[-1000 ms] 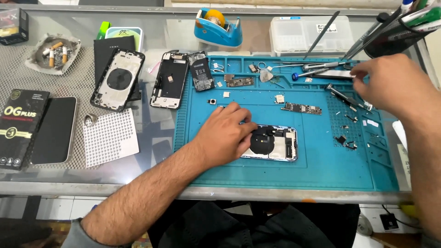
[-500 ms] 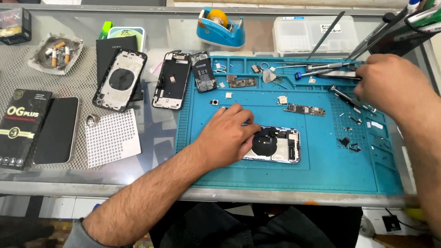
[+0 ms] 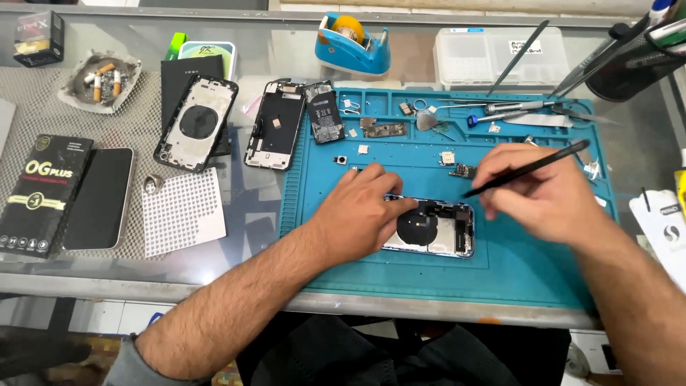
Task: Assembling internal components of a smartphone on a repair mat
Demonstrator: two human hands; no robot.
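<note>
— What have the hands got?

— From my remote feed, the left hand [image 3: 364,214] lies flat on the opened phone housing [image 3: 436,229], pinning it to the blue mat [image 3: 529,271] on the worktop; its grip is spread, nothing clasped. The right hand [image 3: 543,193] has its grip closed round a thin black tool [image 3: 529,168].

— Where's the tip?

— Just above the housing's top right corner, I think; touching or not, I cannot tell. A small board [image 3: 463,171] lies just beside it.
</note>
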